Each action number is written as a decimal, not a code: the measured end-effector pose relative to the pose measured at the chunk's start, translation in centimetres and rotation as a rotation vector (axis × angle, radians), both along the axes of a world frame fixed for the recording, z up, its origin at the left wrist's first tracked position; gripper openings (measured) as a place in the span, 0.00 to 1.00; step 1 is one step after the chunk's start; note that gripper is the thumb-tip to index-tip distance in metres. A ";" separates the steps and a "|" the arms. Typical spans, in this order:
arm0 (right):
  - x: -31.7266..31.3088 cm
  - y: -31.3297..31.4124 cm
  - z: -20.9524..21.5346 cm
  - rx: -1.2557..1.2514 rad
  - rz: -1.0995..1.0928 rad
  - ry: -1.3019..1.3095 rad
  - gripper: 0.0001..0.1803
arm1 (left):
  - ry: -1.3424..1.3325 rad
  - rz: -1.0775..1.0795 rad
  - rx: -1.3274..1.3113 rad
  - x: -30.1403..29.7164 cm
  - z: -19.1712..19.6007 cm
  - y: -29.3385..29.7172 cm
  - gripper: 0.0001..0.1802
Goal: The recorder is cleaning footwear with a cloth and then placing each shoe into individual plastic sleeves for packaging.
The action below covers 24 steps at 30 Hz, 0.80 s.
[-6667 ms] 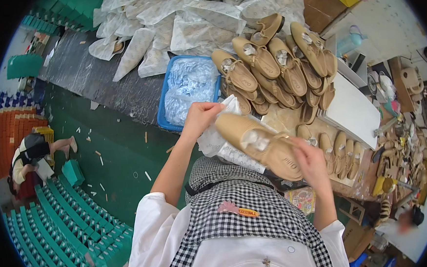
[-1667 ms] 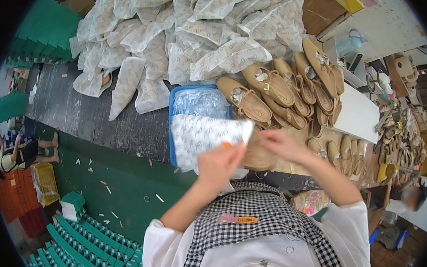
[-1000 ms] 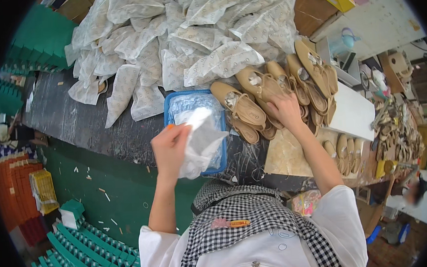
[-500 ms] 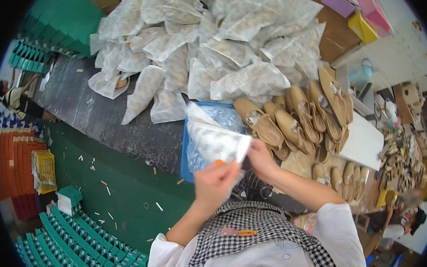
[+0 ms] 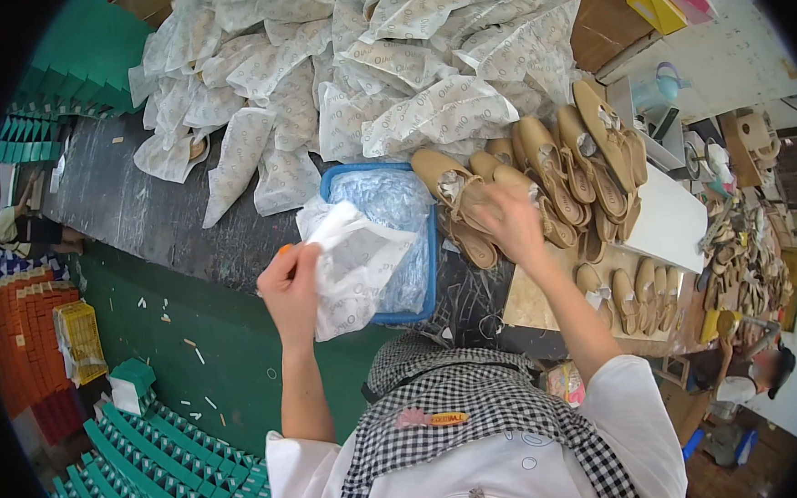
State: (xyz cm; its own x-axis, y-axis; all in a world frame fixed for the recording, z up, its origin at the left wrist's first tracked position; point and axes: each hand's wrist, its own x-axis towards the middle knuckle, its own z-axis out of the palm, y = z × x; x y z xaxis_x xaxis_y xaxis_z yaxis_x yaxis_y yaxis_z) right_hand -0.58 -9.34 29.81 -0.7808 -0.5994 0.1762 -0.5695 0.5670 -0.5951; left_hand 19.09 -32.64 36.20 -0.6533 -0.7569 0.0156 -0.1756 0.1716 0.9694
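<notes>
Shoe packing workshop: tan shoes (image 5: pixel 539 163), wrapped pairs (image 5: pixel 350 60), green boxes (image 5: pixel 156 465).

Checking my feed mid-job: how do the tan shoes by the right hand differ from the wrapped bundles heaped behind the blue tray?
The tan shoes lie bare, uppers and soles showing; the wrapped bundles are covered in white printed tissue. The shoes sit right of the blue tray, under the right hand; the bundles are heaped beyond it. Both rest on the dark table.

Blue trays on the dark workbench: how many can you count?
1. The blue tray sits at the bench's near edge, below the wrapped bundles, between the left hand and right hand. Others may be hidden.
</notes>
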 end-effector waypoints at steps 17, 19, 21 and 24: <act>5.0 0.5 2.0 -0.092 0.187 -0.915 0.15 | -0.086 -0.479 -0.273 -1.0 2.6 9.8 0.04; 4.8 -7.0 3.9 -0.396 0.229 -1.210 0.19 | 0.061 -0.267 -0.280 0.4 2.3 7.6 0.01; 4.0 -14.1 5.2 -0.789 0.321 -0.978 0.26 | -0.030 0.040 -0.257 1.5 3.2 3.3 0.05; 6.7 -16.1 10.0 -0.735 0.620 -0.876 0.19 | 0.019 0.240 -0.186 2.4 5.7 0.3 0.09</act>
State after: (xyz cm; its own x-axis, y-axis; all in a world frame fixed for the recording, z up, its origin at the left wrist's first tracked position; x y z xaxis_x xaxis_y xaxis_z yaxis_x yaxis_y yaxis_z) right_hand 6.13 -25.45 39.85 -0.4321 -0.8812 0.1915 0.1160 -0.2649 -0.9573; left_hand 21.47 -32.32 41.86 -0.4547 -0.8726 0.1787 -0.2145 0.3020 0.9289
